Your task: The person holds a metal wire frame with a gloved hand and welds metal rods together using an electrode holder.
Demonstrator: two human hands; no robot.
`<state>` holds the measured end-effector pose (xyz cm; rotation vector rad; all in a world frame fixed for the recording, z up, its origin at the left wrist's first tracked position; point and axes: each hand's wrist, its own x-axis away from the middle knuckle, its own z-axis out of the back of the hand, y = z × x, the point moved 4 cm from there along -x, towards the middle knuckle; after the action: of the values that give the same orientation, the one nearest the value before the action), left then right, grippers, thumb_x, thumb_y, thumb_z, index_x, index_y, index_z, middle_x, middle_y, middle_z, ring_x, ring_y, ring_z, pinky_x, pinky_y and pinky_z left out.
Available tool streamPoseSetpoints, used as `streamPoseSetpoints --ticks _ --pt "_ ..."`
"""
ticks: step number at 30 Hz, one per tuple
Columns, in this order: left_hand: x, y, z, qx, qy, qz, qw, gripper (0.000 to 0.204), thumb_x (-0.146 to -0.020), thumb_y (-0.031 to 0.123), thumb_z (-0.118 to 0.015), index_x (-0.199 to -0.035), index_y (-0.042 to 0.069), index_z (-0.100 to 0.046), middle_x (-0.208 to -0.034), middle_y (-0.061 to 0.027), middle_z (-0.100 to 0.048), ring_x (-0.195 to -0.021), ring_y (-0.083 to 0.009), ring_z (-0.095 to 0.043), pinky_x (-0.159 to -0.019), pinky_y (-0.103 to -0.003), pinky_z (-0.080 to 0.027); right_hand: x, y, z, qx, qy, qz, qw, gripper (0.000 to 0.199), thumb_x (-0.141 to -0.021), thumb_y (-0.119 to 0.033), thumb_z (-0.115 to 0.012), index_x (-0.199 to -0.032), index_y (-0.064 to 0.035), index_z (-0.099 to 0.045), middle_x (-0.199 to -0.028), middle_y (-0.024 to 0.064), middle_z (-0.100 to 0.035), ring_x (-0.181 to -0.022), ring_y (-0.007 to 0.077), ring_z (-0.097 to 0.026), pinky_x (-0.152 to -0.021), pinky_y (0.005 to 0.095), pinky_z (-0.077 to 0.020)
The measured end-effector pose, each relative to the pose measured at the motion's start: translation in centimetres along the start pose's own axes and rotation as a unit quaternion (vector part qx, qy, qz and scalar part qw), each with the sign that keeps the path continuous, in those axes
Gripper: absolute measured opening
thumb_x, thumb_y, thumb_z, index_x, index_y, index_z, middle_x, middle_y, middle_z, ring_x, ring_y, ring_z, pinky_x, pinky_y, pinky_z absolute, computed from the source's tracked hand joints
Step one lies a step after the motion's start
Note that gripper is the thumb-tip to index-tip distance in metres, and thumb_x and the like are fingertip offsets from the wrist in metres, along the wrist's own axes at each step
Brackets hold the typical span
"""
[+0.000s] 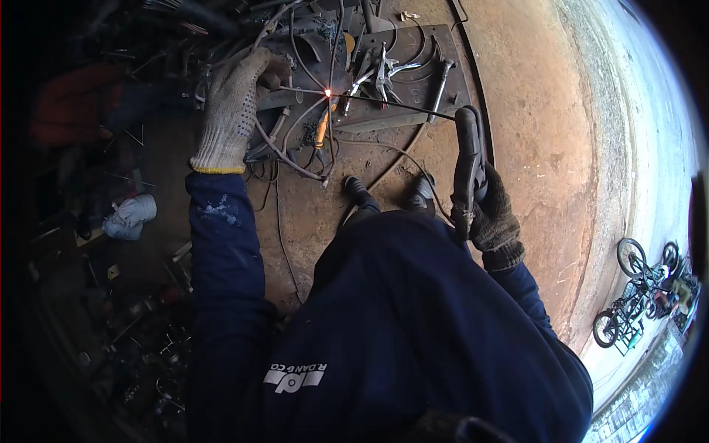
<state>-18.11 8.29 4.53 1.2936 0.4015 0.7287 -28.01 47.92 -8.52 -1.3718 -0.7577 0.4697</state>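
Note:
My right hand (496,221), in a dark knitted glove, grips a welding electrode holder (467,162). A thin welding electrode (399,105) runs left from its jaw, and its tip glows where it meets a round frame of bent metal rods (292,161). My left hand (235,100), in a pale dotted glove with a yellow cuff, is closed on the frame's left side; the fingertips are partly hidden. Just below the glowing spot is an orange-handled tool (322,129). Locking pliers (382,77) and a hammer (442,90) lie right of the frame.
A brown metal bench top (413,63) carries the tools. Cables (402,156) trail over the floor near my shoes (358,190). Dark scrap clutters the left side, with a grey cloth (130,216) among it. A bicycle (628,299) stands far right.

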Motion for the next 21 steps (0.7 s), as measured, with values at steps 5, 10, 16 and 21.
streamPoseSetpoints --ticks 5,10,16,21 --pt "0.7 1.1 -0.2 -0.046 0.02 0.015 0.999 0.025 -0.094 0.023 -0.059 -0.095 0.002 -0.072 -0.095 -0.0063 -0.067 -0.082 -0.0146 -0.061 -0.083 -0.035 -0.052 -0.7 -2.0 -0.7 -0.068 -0.032 -0.043 0.996 0.06 -0.091 -0.004 -0.065 -0.144 -0.0074 -0.037 -0.107 0.0078 -0.06 -0.089 0.0178 -0.064 -0.073 0.0328 -0.0585" --pt "0.5 1.2 0.5 -0.15 0.012 -0.037 0.988 0.023 -0.097 0.019 -0.055 -0.104 0.003 -0.069 -0.099 -0.009 -0.067 -0.082 -0.0185 -0.064 -0.078 -0.034 -0.052 -0.6 -3.1 -1.6 0.074 0.007 0.091 0.993 0.041 -0.094 -0.008 -0.061 -0.131 -0.007 -0.045 -0.099 0.005 -0.061 -0.081 0.0144 -0.064 -0.064 0.0308 -0.0575" --pt "-0.2 0.4 0.4 -0.035 -0.01 -0.015 0.999 0.027 -0.098 0.025 -0.058 -0.107 0.003 -0.069 -0.092 -0.0085 -0.068 -0.081 -0.0156 -0.064 -0.064 -0.031 -0.059 -1.1 5.4 1.2 -0.126 0.08 -0.186 0.971 0.03 -0.098 -0.029 -0.059 -0.117 -0.0061 -0.057 -0.083 0.0078 -0.065 -0.071 0.023 -0.066 -0.061 0.0411 -0.0565" --pt "-0.6 -0.8 0.3 0.057 -0.038 0.021 0.997 0.031 -0.097 0.025 -0.059 -0.096 -0.005 -0.07 -0.093 -0.0108 -0.068 -0.086 -0.0174 -0.063 -0.083 -0.029 -0.051 -0.2 5.1 0.7 -0.232 0.089 -0.168 0.954 0.039 -0.1 -0.042 -0.053 -0.125 -0.0112 -0.056 -0.091 0.0121 -0.066 -0.077 0.0264 -0.067 -0.064 0.0413 -0.0568"
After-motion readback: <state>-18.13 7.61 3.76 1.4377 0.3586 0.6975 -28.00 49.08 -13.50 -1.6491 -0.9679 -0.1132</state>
